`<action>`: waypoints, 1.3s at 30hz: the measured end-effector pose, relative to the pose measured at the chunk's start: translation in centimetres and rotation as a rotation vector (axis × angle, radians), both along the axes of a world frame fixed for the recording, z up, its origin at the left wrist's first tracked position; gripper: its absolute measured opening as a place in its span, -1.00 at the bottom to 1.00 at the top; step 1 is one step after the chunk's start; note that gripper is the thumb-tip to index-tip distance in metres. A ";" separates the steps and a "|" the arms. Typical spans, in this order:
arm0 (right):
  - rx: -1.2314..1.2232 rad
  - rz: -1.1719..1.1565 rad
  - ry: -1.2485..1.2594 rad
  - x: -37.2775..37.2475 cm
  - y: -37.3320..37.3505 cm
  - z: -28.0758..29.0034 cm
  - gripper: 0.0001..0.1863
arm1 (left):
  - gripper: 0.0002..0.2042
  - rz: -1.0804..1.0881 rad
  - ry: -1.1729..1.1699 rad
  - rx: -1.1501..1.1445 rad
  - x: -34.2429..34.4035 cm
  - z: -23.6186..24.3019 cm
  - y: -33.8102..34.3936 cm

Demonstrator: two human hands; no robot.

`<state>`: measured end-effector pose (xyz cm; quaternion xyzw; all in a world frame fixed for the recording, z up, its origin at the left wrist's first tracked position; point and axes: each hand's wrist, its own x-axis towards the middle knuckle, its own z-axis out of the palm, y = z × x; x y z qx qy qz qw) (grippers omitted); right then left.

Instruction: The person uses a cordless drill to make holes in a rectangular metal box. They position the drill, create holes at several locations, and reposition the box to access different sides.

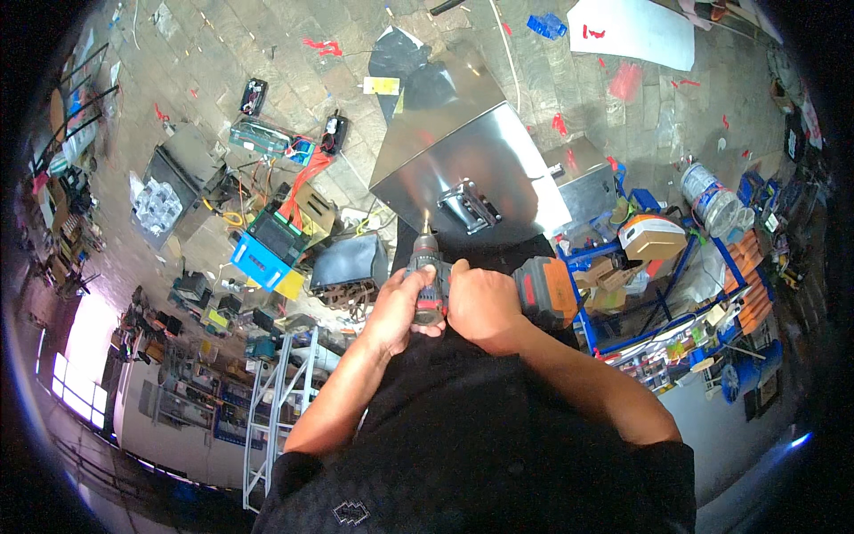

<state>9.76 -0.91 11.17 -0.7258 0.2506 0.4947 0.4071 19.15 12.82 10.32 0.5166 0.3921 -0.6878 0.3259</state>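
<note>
I hold a cordless drill in front of me, its gold-coloured bit pointing away from my body. My left hand is closed around the drill's body from the left. Around its handle wraps my right hand, with the orange and black battery sticking out to the right. Just beyond is a large shiny metal box with a black rectangular fitting on its near face. The bit's tip is by that face, left of the fitting; whether it touches, I cannot tell.
Left of the box lie a black battery pack, a bright blue case and a dark box. To the right stand a blue metal frame, a cardboard box and a bucket. A ladder is at lower left.
</note>
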 end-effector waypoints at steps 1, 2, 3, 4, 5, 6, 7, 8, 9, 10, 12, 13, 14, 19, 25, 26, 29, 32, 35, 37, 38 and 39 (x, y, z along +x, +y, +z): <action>-0.004 0.001 -0.008 -0.1 0.1 -0.1 -0.78 | -0.65 -0.005 -0.014 -0.008 0.2 -0.3 -0.2; -0.024 -0.006 -0.031 -0.5 0.3 -0.2 -0.79 | -0.65 -0.009 -0.014 -0.006 0.0 -0.1 -0.2; -0.043 -0.013 -0.053 -0.8 0.5 -0.7 -0.80 | -0.65 -0.012 -0.014 -0.004 -0.3 0.0 -0.2; -0.063 -0.020 -0.075 -1.2 0.8 -0.8 -0.80 | -0.65 -0.010 -0.027 0.017 -0.6 0.0 -0.2; -0.076 -0.001 -0.084 -1.3 0.8 -1.0 -0.80 | -0.65 0.022 -0.036 0.012 -0.9 -0.1 -0.2; -0.089 0.018 -0.094 -1.5 0.9 -1.0 -0.81 | -0.65 0.054 -0.044 0.006 -1.3 0.1 0.1; -0.103 0.037 -0.104 -1.5 0.8 -1.0 -0.81 | -0.64 0.086 -0.053 0.001 -1.5 0.1 0.1; -0.105 0.046 -0.118 -1.6 0.9 -1.1 -0.81 | -0.64 0.068 -0.051 -0.016 -1.5 0.1 0.3; -0.103 0.041 -0.111 -1.7 1.0 -1.1 -0.81 | -0.64 0.075 -0.052 -0.016 -1.6 0.1 0.3; -0.102 0.035 -0.103 -1.8 1.1 -1.1 -0.81 | -0.64 0.082 -0.053 -0.016 -1.7 0.1 0.4; -0.100 0.018 -0.101 -1.5 1.0 -1.2 -0.80 | -0.64 0.074 -0.083 -0.013 -1.4 0.2 0.0; -0.095 0.004 -0.101 -1.3 0.9 -1.1 -0.79 | -0.64 0.060 -0.089 -0.029 -1.1 0.1 -0.1; -0.087 -0.010 -0.096 -1.2 0.9 -0.9 -0.78 | -0.65 0.044 -0.091 -0.042 -0.8 0.0 0.0; -0.075 -0.077 -0.088 -0.8 1.0 -0.6 -0.75 | -0.67 -0.031 -0.098 -0.056 0.5 -0.2 -0.4; -0.065 -0.106 -0.095 -1.1 1.0 -0.8 -0.74 | -0.67 -0.050 -0.081 -0.068 0.5 -0.6 -0.4; -0.067 -0.109 -0.097 -1.1 1.0 -0.9 -0.74 | -0.68 -0.042 -0.087 -0.062 0.5 -0.6 -0.5; -0.066 -0.109 -0.089 -1.2 1.0 -1.3 -0.74 | -0.69 -0.016 -0.104 -0.056 0.3 -0.4 -0.7; -0.061 -0.096 -0.087 -1.2 1.0 -1.4 -0.74 | -0.67 -0.013 -0.107 -0.061 0.2 -0.4 -0.7; -0.039 -0.111 -0.080 -0.8 0.7 -0.9 -0.75 | -0.66 -0.046 -0.095 -0.057 0.8 -0.2 -1.1; -0.058 -0.107 -0.077 -0.7 0.8 -1.1 -0.75 | -0.66 -0.069 -0.086 -0.056 1.0 -0.4 -1.1; -0.068 -0.106 -0.073 -0.8 0.9 -1.2 -0.76 | -0.66 -0.068 -0.092 -0.053 1.0 -0.4 -1.1; -0.070 -0.110 -0.083 -0.9 1.0 -1.2 -0.76 | -0.65 -0.067 -0.097 -0.049 0.9 -0.5 -1.0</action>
